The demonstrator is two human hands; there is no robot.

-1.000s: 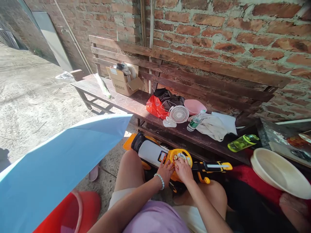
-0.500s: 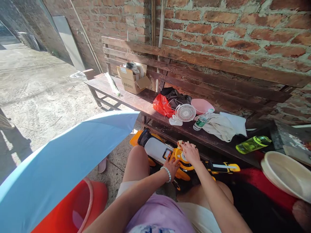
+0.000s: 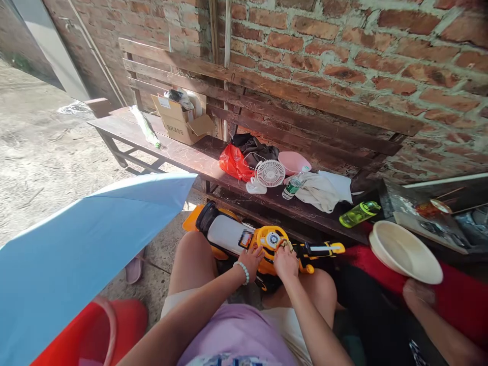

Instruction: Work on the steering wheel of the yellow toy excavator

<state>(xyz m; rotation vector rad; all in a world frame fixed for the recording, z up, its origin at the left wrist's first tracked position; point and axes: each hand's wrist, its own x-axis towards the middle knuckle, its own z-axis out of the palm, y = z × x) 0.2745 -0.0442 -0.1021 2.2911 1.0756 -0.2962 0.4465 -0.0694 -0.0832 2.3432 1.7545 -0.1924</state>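
Yellow toy vehicle [image 3: 224, 230] fills the middle of my feed, standing on the ground along the front edge of the wooden bench [image 3: 194, 161], the biggest piece I can see. Light-blue fabric [image 3: 107, 229] spreads across the lower left, partly screening a red bucket [image 3: 131, 320]. Toward the bench's left end I see a cardboard box [image 3: 177, 126] with its flaps spread; a cream basin [image 3: 404, 249] sits off the toy's right end. Near the surface's back edge is a pink basin [image 3: 295, 161]. On the toy, I look down on the steering wheel [image 3: 273, 239]. A white fan [image 3: 270, 173] and a clear bottle [image 3: 292, 188] stand nearer the bench's front edge, and a green bottle [image 3: 356, 214] lies toward its right end. My left hand [image 3: 251, 262] rests on the toy beside the wheel, fingers spread and holding nothing. My right hand [image 3: 286, 262] has its fingers curled onto a small crumpled wad [image 3: 282, 244], pressed at the wheel's right rim. Pale beads [image 3: 246, 275] circle my left wrist.
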